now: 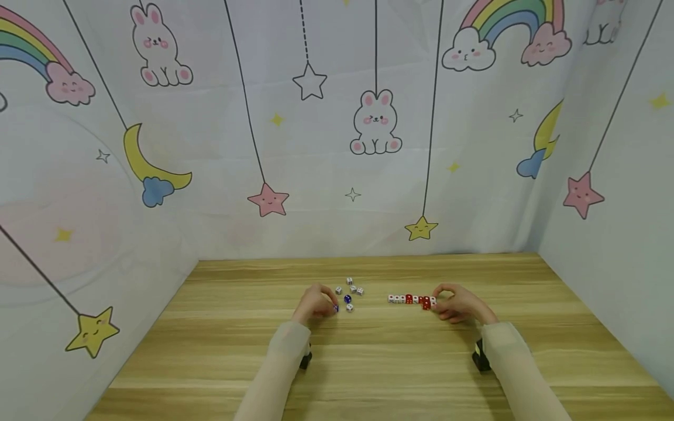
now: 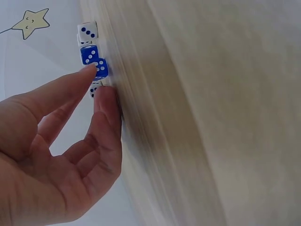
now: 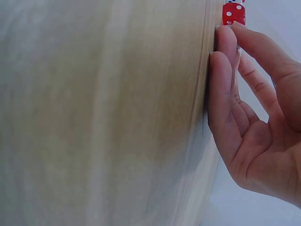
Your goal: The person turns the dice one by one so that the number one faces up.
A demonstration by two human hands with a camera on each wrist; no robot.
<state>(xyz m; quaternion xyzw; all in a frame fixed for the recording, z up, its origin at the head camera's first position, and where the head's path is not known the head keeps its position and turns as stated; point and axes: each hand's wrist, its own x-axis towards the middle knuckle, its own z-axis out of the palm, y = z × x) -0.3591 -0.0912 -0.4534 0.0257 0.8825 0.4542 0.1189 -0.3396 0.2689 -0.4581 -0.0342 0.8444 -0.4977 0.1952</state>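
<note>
In the head view my left hand [image 1: 317,302] is at the left of a loose cluster of dice. Its thumb and fingers pinch a blue die [image 2: 101,68], partly covered by the thumb. A second blue die [image 1: 347,299] lies just beyond, with several white dice [image 1: 353,289] around it. My right hand [image 1: 459,304] is at the right end of a row of white and red dice [image 1: 402,299]. Its thumb and fingertips hold a red die [image 3: 233,14] at the row's near side. A white die [image 1: 433,301] shows close by the fingers.
The dice are on a wood-grain table [image 1: 389,362]. White cloth walls [image 1: 326,158] printed with rabbits, stars and rainbows rise behind the table and at both sides. A dark wrist device [image 1: 480,356] shows under the right sleeve.
</note>
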